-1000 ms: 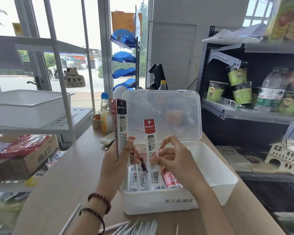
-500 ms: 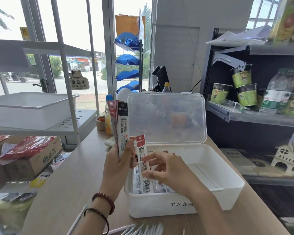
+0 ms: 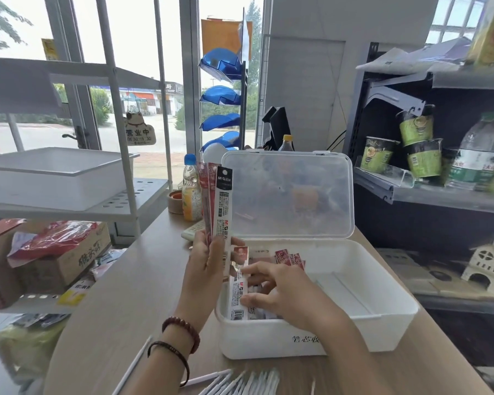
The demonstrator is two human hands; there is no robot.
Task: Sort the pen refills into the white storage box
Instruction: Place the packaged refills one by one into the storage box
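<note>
The white storage box (image 3: 382, 323) stands on the wooden counter with its clear lid (image 3: 288, 195) raised. My left hand (image 3: 206, 266) grips a few upright refill packs (image 3: 221, 203), one black-topped and the others red, just left of the box. My right hand (image 3: 280, 292) reaches into the box's left end and pinches a red-topped refill pack (image 3: 239, 283), which leans against the left wall. More packs (image 3: 290, 258) lie in the box behind my fingers. The right half of the box holds nothing.
Loose white refills (image 3: 240, 383) lie on the counter's front edge. A drink bottle (image 3: 191, 192) and a tape roll (image 3: 175, 201) stand behind my left hand. A white rack with a tray (image 3: 54, 175) is on the left; grey shelves with cups and bottles (image 3: 417, 155) are on the right.
My right hand has lowered the red-topped pack from above the box rim down into the box's left end. My left hand keeps its packs upright in the same place.
</note>
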